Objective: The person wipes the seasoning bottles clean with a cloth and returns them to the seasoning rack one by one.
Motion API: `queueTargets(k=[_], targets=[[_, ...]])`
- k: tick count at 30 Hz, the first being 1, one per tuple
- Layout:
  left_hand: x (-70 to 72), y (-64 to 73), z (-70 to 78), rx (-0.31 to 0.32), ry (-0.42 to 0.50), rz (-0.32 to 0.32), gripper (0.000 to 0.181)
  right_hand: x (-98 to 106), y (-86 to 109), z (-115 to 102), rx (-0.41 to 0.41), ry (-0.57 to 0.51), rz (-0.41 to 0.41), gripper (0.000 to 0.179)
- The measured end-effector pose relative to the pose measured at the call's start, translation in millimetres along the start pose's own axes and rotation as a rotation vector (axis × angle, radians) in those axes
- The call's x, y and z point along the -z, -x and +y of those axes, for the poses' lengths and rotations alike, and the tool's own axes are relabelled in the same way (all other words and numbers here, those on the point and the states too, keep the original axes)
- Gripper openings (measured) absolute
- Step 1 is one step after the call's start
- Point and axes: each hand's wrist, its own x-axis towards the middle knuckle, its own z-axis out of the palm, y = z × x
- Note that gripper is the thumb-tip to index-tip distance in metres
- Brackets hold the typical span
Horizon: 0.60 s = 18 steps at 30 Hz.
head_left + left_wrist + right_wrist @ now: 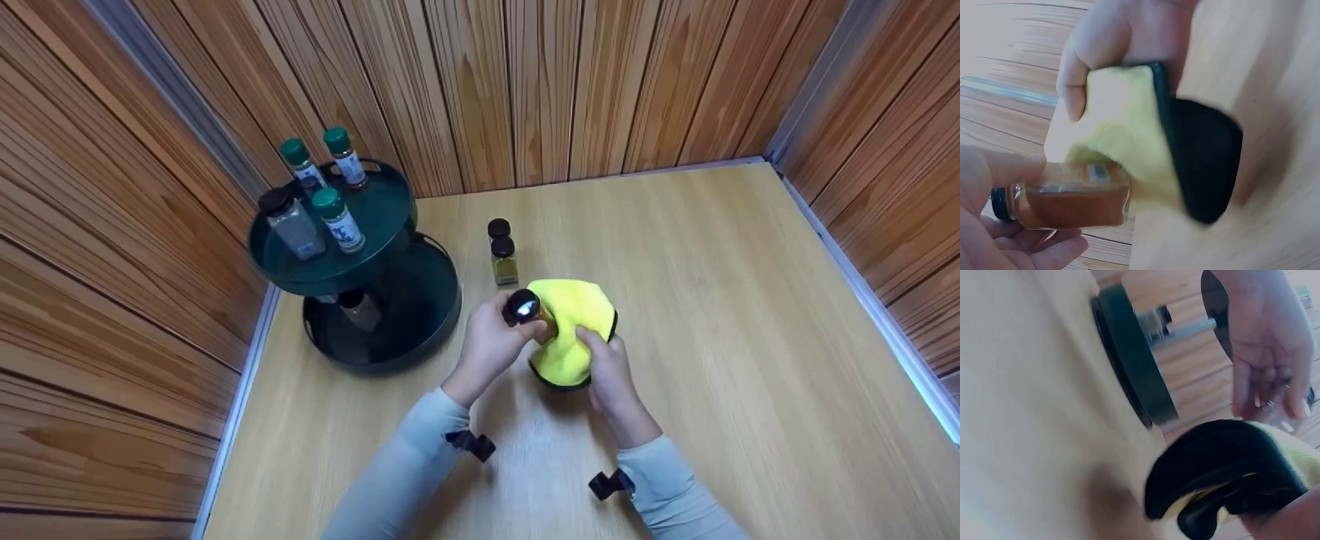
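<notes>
A glass spice jar (1072, 205) with a black cap and reddish-brown contents is pinched near its cap by my left hand (491, 334). Its base end lies against a yellow cloth (574, 300) with a dark edge. My right hand (611, 371) grips that cloth, thumb on top and the other fingers mostly hidden beneath it. Seen from the left wrist, the cloth's dark underside (1207, 157) hangs down beside the jar. Both hands are above the tabletop, close together.
Two black-capped jars (505, 262) stand just beyond my hands. At left is a two-tier dark green rack (382, 259); green-capped bottles (341, 221) and a dark-capped jar (294, 225) are on its upper tier, another jar (360, 309) below. Wood-panelled walls (480, 90) enclose the table.
</notes>
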Motion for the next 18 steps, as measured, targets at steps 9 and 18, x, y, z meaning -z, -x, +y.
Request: queueTargets(k=[9, 18], targets=[[-3.4, 4.9, -5.5, -0.023, 0.16, 0.027, 0.039, -2.4, -5.1, 6.2, -0.119, -0.279, -0.041, 0.034], [-1.7, 5.6, -7.1, -0.124, 0.255, -0.04, 0.041, 4.6, -9.9, 2.4, -0.251, -0.285, -0.086, 0.031]])
